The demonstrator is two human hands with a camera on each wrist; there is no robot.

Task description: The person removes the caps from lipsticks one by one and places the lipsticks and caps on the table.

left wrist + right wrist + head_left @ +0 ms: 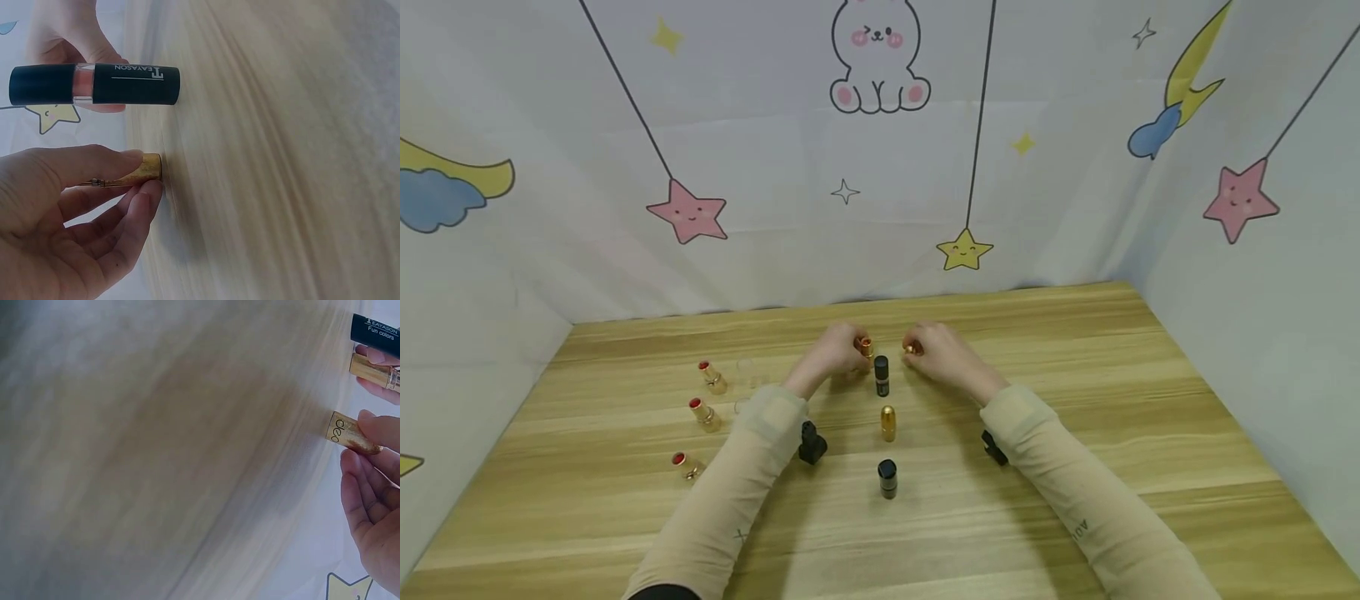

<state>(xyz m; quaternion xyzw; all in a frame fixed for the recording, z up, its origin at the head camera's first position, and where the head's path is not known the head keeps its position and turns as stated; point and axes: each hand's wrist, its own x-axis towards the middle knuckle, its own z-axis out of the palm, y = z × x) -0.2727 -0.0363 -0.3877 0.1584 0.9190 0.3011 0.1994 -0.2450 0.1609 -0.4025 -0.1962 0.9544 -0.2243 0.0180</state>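
Note:
At the back of the table my left hand (841, 350) pinches a gold lipstick tube (149, 167) between thumb and fingers, its flat end close to the wood in the left wrist view. To its right, across a small gap, my right hand (943, 357) pinches a small gold lipstick piece (350, 432) with dark lettering near one end. My right fingers hide part of that piece. A black lipstick tube (882, 377) with a clear pinkish band (83, 84) stands upright just in front of and between the hands.
A gold bullet-shaped lipstick (888, 423) and another black tube (887, 479) stand in line nearer me. At left are three gold lipsticks with red tips, including one (705, 415) in the middle, and a clear cap (747, 372). A printed curtain (775, 250) borders the table.

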